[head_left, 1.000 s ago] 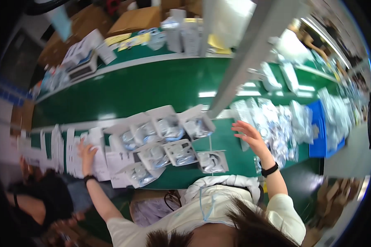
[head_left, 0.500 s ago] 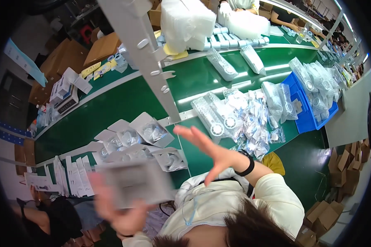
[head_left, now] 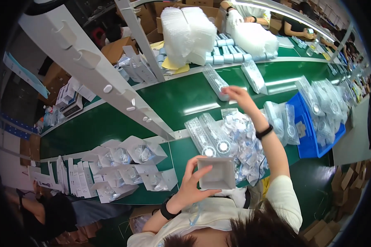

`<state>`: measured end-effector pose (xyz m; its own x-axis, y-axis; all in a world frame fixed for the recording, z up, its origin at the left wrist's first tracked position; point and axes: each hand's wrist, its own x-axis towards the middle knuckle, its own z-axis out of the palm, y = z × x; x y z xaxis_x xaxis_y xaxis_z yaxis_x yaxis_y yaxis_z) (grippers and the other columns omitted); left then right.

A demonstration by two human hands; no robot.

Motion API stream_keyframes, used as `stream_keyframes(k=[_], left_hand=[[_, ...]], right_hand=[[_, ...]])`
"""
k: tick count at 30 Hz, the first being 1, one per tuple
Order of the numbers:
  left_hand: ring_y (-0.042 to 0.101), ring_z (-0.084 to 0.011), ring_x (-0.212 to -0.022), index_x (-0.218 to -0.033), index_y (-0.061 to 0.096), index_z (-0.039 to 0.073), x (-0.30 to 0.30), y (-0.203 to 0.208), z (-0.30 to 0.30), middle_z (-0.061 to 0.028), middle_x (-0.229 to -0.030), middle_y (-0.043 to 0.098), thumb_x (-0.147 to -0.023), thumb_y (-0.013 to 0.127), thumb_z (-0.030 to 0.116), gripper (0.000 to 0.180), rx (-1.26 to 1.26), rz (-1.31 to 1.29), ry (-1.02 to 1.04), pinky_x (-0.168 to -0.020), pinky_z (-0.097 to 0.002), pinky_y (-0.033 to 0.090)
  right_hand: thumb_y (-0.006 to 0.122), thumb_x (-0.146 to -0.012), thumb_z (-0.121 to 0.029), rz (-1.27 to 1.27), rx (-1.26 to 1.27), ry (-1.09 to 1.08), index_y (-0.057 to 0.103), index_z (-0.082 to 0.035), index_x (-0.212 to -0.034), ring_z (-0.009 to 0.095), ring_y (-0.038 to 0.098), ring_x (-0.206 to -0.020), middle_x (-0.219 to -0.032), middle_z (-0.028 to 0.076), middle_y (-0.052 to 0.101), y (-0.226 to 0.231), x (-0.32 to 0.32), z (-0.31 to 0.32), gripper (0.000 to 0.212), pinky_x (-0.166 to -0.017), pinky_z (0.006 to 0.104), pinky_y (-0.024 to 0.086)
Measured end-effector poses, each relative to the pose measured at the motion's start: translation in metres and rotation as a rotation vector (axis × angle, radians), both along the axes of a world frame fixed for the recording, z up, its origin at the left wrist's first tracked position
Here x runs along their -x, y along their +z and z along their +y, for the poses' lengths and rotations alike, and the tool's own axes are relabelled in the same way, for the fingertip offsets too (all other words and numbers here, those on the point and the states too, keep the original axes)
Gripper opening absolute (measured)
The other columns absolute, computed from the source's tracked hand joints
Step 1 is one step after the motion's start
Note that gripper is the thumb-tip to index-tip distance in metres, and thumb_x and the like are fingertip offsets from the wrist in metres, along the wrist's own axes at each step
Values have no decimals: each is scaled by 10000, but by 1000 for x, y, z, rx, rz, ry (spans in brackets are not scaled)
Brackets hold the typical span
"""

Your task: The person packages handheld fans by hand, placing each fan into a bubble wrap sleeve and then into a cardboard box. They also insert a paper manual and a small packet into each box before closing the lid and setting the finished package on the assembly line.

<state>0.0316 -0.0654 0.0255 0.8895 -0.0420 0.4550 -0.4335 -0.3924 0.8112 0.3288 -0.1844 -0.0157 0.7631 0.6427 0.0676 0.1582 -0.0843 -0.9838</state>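
My left hand [head_left: 189, 185] grips an open white carton [head_left: 216, 173] by its left wall, with the empty inside facing up. Stretched out over the green belt, my right hand [head_left: 239, 97] has its fingers apart at the near end of a bubble-wrapped package [head_left: 214, 80]. Whether the fingertips touch the wrap I cannot tell. Another bubble-wrapped package [head_left: 253, 77] lies to its right on the belt. On the table in front of me are two more wrapped packages [head_left: 203, 138] with round white parts, beside a heap of small clear bags [head_left: 245, 136].
Open white boxes [head_left: 142, 152] with clear-bagged parts stand at the left, beside flat cartons [head_left: 80, 177]. A blue bin [head_left: 303, 140] of wrapped packages is at the right. A grey post [head_left: 111, 88] rises beside the belt. Co-workers sit beyond the belt and at the lower left.
My left hand has brought the carton from the lower left to the middle in front of me. My right hand has moved up and away, over the belt to a wrapped package.
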Motion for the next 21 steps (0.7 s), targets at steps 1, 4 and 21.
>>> stream_keyframes(k=[1, 4, 21], left_hand=[[380, -345, -1097, -1220, 337, 153, -2, 0, -2, -177, -1227, 297, -486, 836, 206, 889, -27, 39, 72, -874, -419, 365], [401, -315, -1067, -1211, 381, 157, -7, -3, 0, -159, -1181, 339, -511, 822, 185, 828, -89, 104, 234, -860, -407, 378], [405, -332, -1072, -1118, 279, 51, -13, -44, 14, -221, -1188, 327, -554, 802, 207, 785, 67, 327, 586, -889, -370, 354]], right_hand=[[506, -849, -247, -126, 228, -106, 595, -11, -1020, 161, 588, -856, -1001, 114, 612, -28, -50, 7, 305, -736, 294, 450], [566, -792, -243, -292, 550, -258, 573, -32, -1062, 195, 586, -887, -1013, 122, 601, -108, -149, 24, 343, -725, 296, 452], [627, -731, -61, 391, -426, -67, 260, -64, -1264, 207, 537, -920, -1040, 105, 509, -11, -45, 39, 647, -768, 312, 474]])
